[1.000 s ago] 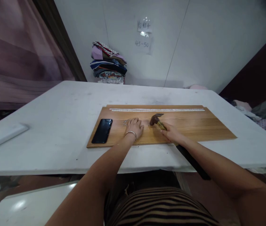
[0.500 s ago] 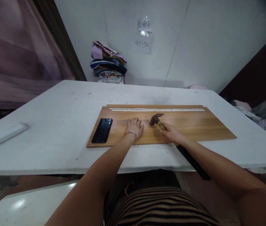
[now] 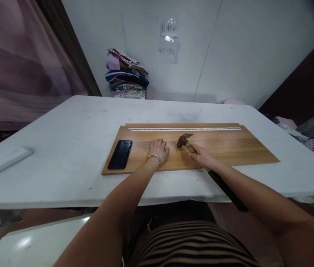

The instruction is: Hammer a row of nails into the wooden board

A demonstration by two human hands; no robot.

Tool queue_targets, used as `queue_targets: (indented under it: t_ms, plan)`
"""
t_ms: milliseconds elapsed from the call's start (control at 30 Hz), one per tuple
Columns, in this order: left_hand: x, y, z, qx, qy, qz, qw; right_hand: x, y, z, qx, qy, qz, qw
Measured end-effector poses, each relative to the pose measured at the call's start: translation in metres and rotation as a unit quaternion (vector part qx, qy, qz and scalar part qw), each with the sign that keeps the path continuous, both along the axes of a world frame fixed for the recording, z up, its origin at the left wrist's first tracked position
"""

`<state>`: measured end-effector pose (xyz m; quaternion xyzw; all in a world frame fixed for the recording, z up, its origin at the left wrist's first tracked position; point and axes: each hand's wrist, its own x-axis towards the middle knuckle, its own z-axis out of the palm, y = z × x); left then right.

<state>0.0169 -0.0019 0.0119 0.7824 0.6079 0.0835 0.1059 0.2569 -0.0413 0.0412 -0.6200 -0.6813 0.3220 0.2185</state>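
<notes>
A long wooden board (image 3: 229, 148) lies on the white table (image 3: 62, 148). My right hand (image 3: 202, 156) is closed round the handle of a hammer (image 3: 185, 141), whose dark head rests on the board. My left hand (image 3: 159, 149), with a bracelet at the wrist, lies on the board just left of the hammer head, fingers curled over the wood beside a small pile of nails (image 3: 147, 144). What the fingers hold, if anything, is hidden. A thin white strip (image 3: 184, 129) runs along the board's far edge.
A black phone (image 3: 120, 154) lies on the board's left end. A white bar (image 3: 1, 162) sits at the table's left edge. Folded clothes (image 3: 126, 74) are stacked against the far wall. A dark strip (image 3: 227, 191) hangs off the near table edge.
</notes>
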Motion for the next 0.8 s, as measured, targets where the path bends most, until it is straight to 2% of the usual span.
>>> queue_targets:
  t_ms: [800]
  plan:
    - [-0.0011, 0.0012, -0.0031, 0.008, -0.012, -0.001, 1.000, -0.0030, 0.0023, -0.0025, 0.008, 0.007, -0.002, 1.000]
